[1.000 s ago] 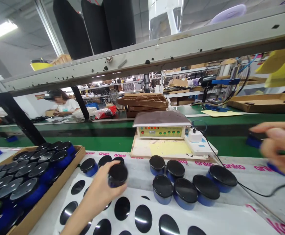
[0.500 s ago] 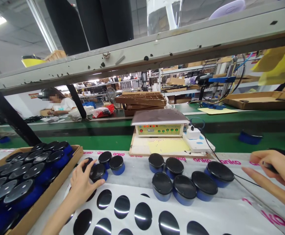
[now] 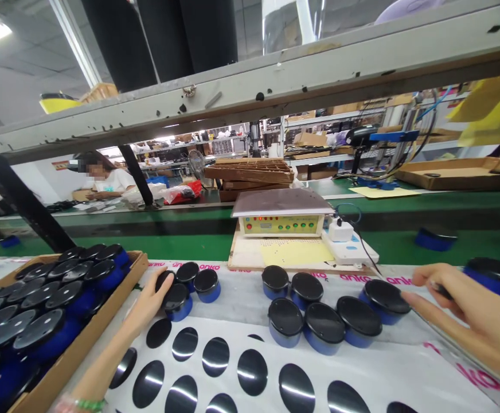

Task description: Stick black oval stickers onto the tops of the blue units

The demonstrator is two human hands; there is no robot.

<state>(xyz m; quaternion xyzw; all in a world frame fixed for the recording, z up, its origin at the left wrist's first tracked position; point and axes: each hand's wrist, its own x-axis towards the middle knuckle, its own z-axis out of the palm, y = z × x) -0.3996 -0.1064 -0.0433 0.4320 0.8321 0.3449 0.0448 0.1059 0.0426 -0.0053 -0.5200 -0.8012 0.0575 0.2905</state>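
Round blue containers with glossy black lids stand in two groups on the bench. My left hand [image 3: 149,301] has its fingers and thumb closed round the rear-left container [image 3: 164,280] of the left group; its fingertips are partly hidden. Just in front stands another lidded container [image 3: 178,301]. My right hand [image 3: 469,318] is at the right, thumb and index finger apart, beside the end container [image 3: 386,299] of the other group. A small dark object [image 3: 441,291] shows among its curled fingers; its kind is unclear. Black discs [image 3: 252,371] lie on a white sheet [image 3: 215,396] in front.
At left, a cardboard tray [image 3: 90,327] holds many lidded containers. A control box [image 3: 282,223] and a white power strip [image 3: 353,246] stand behind the groups. Beyond runs a green conveyor [image 3: 190,229]. A grey shelf beam [image 3: 233,92] crosses overhead. A co-worker [image 3: 108,180] sits far left.
My left hand has moved from spread fingers around the front container to the rear-left one. My right hand has shifted left, its thumb nearer the end container.
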